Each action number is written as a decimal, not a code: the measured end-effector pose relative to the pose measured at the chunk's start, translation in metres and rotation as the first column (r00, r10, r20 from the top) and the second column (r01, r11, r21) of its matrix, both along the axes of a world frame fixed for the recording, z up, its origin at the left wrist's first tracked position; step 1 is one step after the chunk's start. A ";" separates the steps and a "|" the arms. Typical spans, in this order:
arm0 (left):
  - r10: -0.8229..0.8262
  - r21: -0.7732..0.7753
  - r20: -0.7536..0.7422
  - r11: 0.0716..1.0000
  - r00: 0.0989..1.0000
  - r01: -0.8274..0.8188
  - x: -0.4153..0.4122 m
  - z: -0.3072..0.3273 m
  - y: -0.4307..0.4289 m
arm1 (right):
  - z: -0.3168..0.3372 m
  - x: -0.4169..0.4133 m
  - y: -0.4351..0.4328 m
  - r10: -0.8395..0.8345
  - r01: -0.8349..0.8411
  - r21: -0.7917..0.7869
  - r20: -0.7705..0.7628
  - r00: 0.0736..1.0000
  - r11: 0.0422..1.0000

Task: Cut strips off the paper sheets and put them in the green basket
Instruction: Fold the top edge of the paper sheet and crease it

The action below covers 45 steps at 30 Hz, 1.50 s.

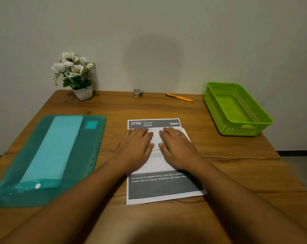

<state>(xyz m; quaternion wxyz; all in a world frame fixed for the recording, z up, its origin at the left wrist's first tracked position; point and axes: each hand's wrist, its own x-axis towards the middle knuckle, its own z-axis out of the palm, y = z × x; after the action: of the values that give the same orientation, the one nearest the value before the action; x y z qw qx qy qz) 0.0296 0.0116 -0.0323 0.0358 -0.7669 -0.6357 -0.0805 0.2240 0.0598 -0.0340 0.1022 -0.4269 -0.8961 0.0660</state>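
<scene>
While left hand (135, 147) and right hand (175, 148) press flat, unclenched, on paper sheets (165, 189) | long axis near-to-far, heading (153, 123) far

Both forearms (89, 191) are bare. The right grip (175, 148) wears a ring (180, 133) with a dark stone on one finger.

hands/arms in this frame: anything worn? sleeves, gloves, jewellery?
No gloves, and no sleeves, watch or bracelet in view. The right hand wears a ring with a dark stone on one finger; the left hand wears nothing visible.
</scene>
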 end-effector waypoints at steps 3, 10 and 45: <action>0.023 -0.069 -0.041 0.997 0.999 -0.026 0.003 -0.006 0.001 | -0.011 -0.012 0.000 0.029 -0.030 -0.035 -0.016 0.999 0.999; 0.107 -0.219 -0.068 0.968 0.992 -0.119 -0.015 -0.006 -0.005 | -0.019 0.020 0.009 -0.096 0.101 -0.087 0.060 0.994 0.991; 0.149 -0.110 0.880 0.988 0.451 -0.112 -0.031 0.054 0.003 | 0.039 0.017 0.011 -0.098 0.087 -0.050 -0.301 0.949 0.995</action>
<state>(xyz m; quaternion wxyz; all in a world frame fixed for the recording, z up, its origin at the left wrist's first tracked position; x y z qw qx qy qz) -0.0015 0.0143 0.0217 -0.3064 -0.5632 -0.6202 -0.4519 0.2414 0.0706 0.0053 0.2336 -0.4550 -0.8475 0.1420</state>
